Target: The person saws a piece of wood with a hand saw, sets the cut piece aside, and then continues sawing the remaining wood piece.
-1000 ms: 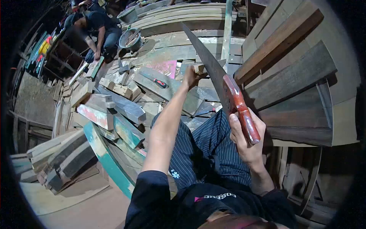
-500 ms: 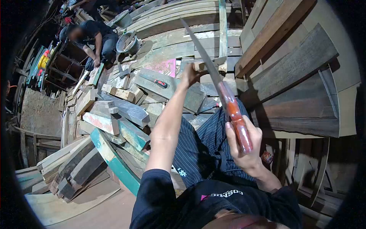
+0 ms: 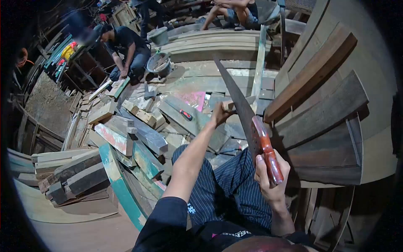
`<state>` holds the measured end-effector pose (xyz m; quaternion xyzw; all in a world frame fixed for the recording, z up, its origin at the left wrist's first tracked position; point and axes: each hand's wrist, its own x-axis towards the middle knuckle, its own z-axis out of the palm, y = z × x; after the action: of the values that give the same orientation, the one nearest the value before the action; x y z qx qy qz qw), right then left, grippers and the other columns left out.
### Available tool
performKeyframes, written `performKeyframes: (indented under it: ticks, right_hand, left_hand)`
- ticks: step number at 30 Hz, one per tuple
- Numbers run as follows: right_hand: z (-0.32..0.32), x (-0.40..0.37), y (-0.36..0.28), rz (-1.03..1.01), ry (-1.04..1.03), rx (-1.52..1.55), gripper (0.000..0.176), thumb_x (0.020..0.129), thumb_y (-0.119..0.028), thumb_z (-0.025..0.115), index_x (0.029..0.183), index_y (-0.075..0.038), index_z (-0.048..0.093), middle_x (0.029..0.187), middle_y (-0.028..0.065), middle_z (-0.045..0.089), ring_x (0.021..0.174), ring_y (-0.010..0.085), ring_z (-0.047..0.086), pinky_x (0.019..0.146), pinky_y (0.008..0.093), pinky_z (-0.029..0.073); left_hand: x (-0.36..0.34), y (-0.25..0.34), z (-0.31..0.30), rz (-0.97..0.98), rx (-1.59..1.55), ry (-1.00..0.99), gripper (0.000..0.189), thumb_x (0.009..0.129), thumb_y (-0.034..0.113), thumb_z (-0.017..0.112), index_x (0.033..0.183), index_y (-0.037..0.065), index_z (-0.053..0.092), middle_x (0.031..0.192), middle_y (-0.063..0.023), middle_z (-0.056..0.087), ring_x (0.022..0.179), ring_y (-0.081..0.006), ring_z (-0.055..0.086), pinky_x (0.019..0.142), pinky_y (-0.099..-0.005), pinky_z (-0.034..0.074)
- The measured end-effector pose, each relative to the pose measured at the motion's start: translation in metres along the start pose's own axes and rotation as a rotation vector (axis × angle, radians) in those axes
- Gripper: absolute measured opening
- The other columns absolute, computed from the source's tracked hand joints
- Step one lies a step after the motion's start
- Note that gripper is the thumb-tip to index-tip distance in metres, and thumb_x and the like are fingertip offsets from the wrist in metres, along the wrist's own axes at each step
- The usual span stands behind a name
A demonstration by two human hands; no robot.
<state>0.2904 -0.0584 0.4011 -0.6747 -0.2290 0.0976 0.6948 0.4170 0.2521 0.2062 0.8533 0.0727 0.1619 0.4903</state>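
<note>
A handsaw (image 3: 238, 94) with a glossy red-brown handle is in my right hand (image 3: 273, 176), fingers wrapped round the grip. Its long blade points up and away, the broad side partly turned to me. My left hand (image 3: 219, 115) reaches forward and grips a piece of wood (image 3: 229, 106), whose end shows by the fingers. In this view the blade passes just right of that wood and overlaps part of it. Both hands are over my striped trousers (image 3: 224, 180) and the wood-strewn floor.
A screwdriver (image 3: 186, 114) lies on a grey board left of my forearm. Wood offcuts (image 3: 113, 138) pile up at the left. Long planks (image 3: 315, 75) lean on the right. A person (image 3: 128, 50) crouches by a bucket (image 3: 158, 65); another person (image 3: 241, 12) sits at the back.
The view has tilted up, bringing a seated person into sight at the top. The saw blade has turned to show more of its broad side. Both hands keep their holds.
</note>
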Motion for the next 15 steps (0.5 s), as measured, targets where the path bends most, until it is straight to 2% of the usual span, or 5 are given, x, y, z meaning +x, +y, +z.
performKeyframes:
  ticks: [3,5,8,10,15]
  right_hand:
    - [-0.001,-0.003,-0.002,-0.030,-0.005,-0.065,0.011,0.087,-0.006,0.064,0.083,0.002,0.057,0.057,0.0058,0.054,0.047,0.0108,0.054,0.044,0.0264,0.039]
    - [0.001,-0.010,-0.005,-0.049,-0.011,-0.151,0.012,0.086,-0.005,0.065,0.081,0.002,0.056,0.056,0.0085,0.053,0.045,0.0134,0.055,0.044,0.0280,0.040]
    - [0.003,-0.021,-0.003,-0.118,-0.015,-0.246,0.016,0.085,-0.004,0.066,0.076,0.000,0.053,0.055,0.0111,0.052,0.043,0.0211,0.057,0.042,0.0320,0.041]
    - [-0.001,-0.027,0.000,-0.116,-0.014,-0.263,0.017,0.085,-0.005,0.067,0.075,0.000,0.053,0.054,0.0104,0.051,0.042,0.0208,0.056,0.042,0.0320,0.041]
    - [-0.011,-0.017,0.000,-0.044,0.007,-0.159,0.014,0.086,-0.007,0.066,0.078,0.000,0.056,0.056,0.0069,0.053,0.044,0.0132,0.054,0.044,0.0281,0.039]
  left_hand:
    - [0.012,-0.020,-0.005,0.028,0.059,-0.036,0.034,0.068,0.004,0.068,0.101,-0.003,0.064,0.087,-0.0124,0.068,0.082,-0.0170,0.060,0.073,-0.0346,0.050]
    - [-0.008,0.052,-0.021,-0.048,0.001,-0.047,0.037,0.066,0.004,0.069,0.102,-0.003,0.062,0.094,-0.0165,0.066,0.087,-0.0219,0.060,0.078,-0.0362,0.049]
    - [-0.008,0.034,-0.015,-0.039,0.032,-0.049,0.029,0.070,0.008,0.071,0.095,-0.004,0.062,0.086,-0.0153,0.066,0.082,-0.0202,0.061,0.072,-0.0379,0.049]
    - [0.008,-0.013,-0.007,-0.049,-0.024,-0.126,0.025,0.072,0.011,0.073,0.090,-0.004,0.063,0.081,-0.0128,0.066,0.077,-0.0163,0.060,0.066,-0.0378,0.049]
    - [0.000,-0.013,0.010,0.190,-0.002,0.043,0.019,0.074,0.009,0.074,0.083,-0.005,0.066,0.067,-0.0068,0.064,0.059,-0.0142,0.056,0.050,-0.0362,0.047]
